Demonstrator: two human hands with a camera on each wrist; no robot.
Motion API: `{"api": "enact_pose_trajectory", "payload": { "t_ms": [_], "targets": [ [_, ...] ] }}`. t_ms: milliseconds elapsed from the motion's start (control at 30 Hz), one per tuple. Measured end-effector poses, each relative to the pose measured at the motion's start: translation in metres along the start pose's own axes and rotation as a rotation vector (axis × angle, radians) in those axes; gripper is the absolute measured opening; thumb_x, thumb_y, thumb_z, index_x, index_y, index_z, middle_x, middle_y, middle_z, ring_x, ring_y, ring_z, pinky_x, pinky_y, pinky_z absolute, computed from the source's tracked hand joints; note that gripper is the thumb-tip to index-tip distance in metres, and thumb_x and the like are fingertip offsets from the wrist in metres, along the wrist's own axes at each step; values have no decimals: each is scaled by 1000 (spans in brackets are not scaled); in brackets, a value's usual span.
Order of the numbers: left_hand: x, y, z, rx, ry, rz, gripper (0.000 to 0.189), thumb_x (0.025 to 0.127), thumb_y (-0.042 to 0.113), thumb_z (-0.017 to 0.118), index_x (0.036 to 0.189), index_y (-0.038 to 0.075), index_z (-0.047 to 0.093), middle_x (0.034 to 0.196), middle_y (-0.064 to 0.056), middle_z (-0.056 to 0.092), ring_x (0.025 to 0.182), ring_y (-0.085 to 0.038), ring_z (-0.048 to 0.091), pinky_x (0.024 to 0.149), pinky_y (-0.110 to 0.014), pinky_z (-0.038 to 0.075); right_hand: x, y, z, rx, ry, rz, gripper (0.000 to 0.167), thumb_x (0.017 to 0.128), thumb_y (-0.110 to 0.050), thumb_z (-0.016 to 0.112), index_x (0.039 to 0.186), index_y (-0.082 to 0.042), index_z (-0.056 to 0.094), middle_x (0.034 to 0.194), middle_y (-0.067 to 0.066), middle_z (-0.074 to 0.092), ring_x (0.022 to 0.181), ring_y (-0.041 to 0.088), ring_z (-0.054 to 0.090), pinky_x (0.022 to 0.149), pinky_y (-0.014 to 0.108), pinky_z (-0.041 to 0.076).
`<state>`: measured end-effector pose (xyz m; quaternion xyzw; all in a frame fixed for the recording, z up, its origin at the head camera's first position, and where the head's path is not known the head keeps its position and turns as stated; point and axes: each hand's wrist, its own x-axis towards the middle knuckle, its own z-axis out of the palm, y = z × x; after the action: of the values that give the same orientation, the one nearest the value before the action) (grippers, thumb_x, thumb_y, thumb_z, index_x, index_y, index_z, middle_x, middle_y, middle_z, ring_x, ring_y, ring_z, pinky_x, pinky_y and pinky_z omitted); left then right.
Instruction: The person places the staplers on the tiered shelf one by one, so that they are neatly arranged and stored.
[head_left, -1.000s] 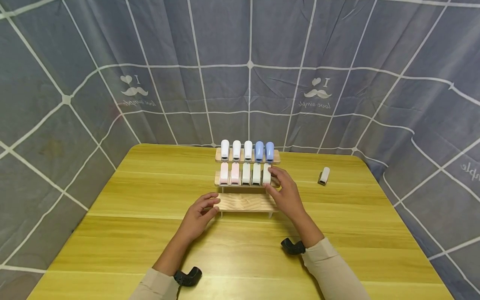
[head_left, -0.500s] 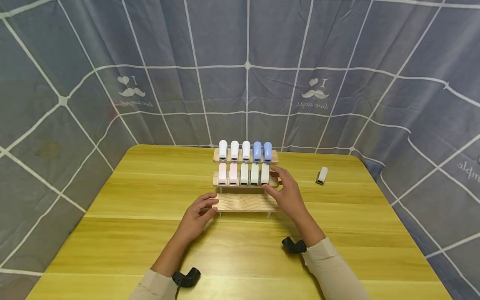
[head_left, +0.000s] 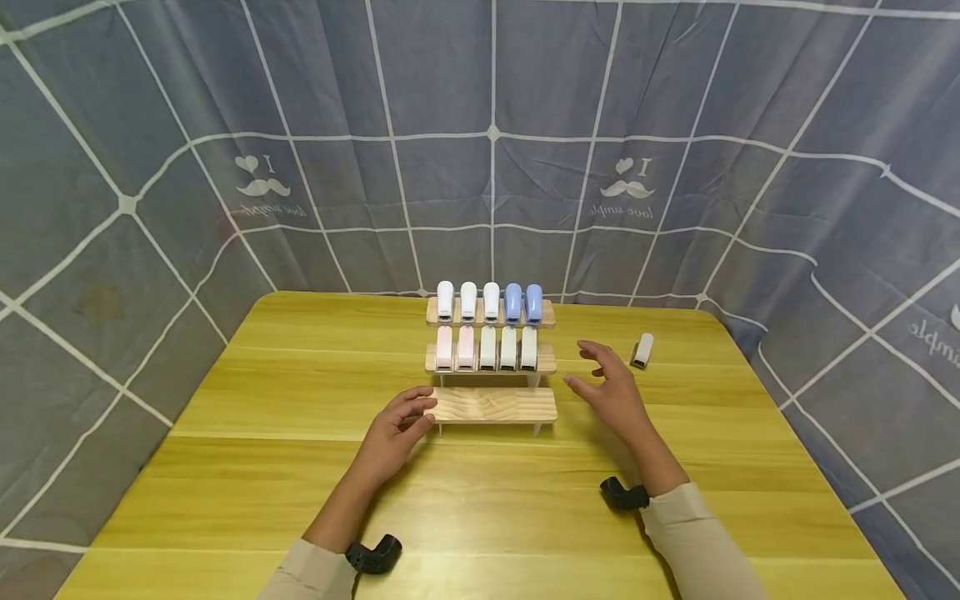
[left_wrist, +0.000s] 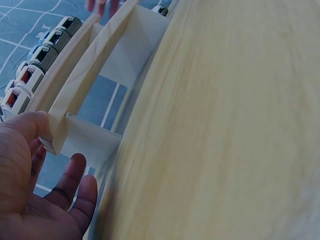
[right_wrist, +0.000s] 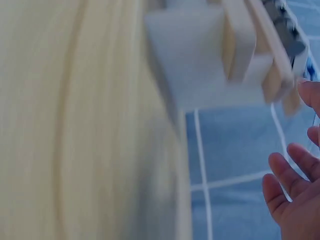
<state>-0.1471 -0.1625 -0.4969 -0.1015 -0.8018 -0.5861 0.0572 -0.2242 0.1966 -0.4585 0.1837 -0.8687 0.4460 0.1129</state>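
A stepped wooden display rack has three boards on pale supports. My left hand holds the left end of its bare lowest board, with the thumb at the board's corner in the left wrist view and the other fingers loose below. Three white staplers and two blue staplers stand in a row on the top board. The middle board bears two pink staplers and three pale green staplers. Right of the rack, my right hand hovers with fingers parted and nothing in them.
A single whitish stapler lies on the wooden table, just beyond my right hand. Grey curtains with white grid lines hang around the back and sides. Each wrist wears a black camera mount.
My right hand has come away from the rightmost pale green stapler and moved right, toward the lone stapler. The left hand keeps its place at the rack.
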Motion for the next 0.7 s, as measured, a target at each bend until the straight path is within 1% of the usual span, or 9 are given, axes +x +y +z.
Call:
{"api": "enact_pose_trajectory", "payload": {
  "t_ms": [133, 233, 333, 467, 600, 700],
  "targets": [
    [0, 0, 0, -5, -2, 5, 26, 98, 18, 66, 120, 4, 70, 140, -1, 54, 122, -25, 57, 97, -46, 48, -4, 20, -17, -29, 5, 63, 63, 93, -23, 74, 146, -4, 45, 142, 21, 48, 127, 39, 47, 95, 55, 43],
    [0, -1, -1, -7, -1, 5, 27, 98, 18, 66, 120, 4, 70, 140, -1, 54, 122, -25, 57, 97, -45, 48, -5, 36, -32, -48, 13, 84, 63, 93, -20, 73, 146, -1, 44, 141, 24, 47, 127, 42, 46, 96, 56, 42],
    [1, -1, 0, -7, 0, 6, 26, 98, 18, 66, 120, 4, 70, 140, -2, 54, 122, -25, 56, 97, -45, 48, -3, 52, -48, -65, 23, 115, 63, 94, -18, 72, 146, 1, 42, 143, 27, 44, 128, 44, 44, 97, 57, 40],
    [1, -1, 0, -6, -1, 5, 27, 98, 18, 66, 121, 4, 69, 141, -2, 54, 123, -26, 56, 97, -46, 48, 3, 70, -69, -65, 27, 177, 67, 96, -19, 70, 149, 3, 36, 148, 29, 37, 133, 46, 39, 100, 60, 38],
    [1, 0, -1, -2, -2, -5, 27, 98, 18, 65, 121, 4, 69, 141, -1, 54, 124, -26, 55, 98, -47, 48, 10, 82, -85, -42, 1, 239, 74, 97, -22, 68, 154, 2, 28, 153, 30, 28, 138, 47, 31, 104, 63, 34],
    [0, 1, 0, -2, -1, -9, 26, 98, 18, 65, 120, 4, 70, 140, -1, 54, 123, -26, 55, 98, -48, 47, 15, 88, -93, -40, -41, 283, 79, 97, -27, 67, 156, 0, 21, 156, 30, 21, 140, 48, 26, 105, 65, 32]
  ]
}}
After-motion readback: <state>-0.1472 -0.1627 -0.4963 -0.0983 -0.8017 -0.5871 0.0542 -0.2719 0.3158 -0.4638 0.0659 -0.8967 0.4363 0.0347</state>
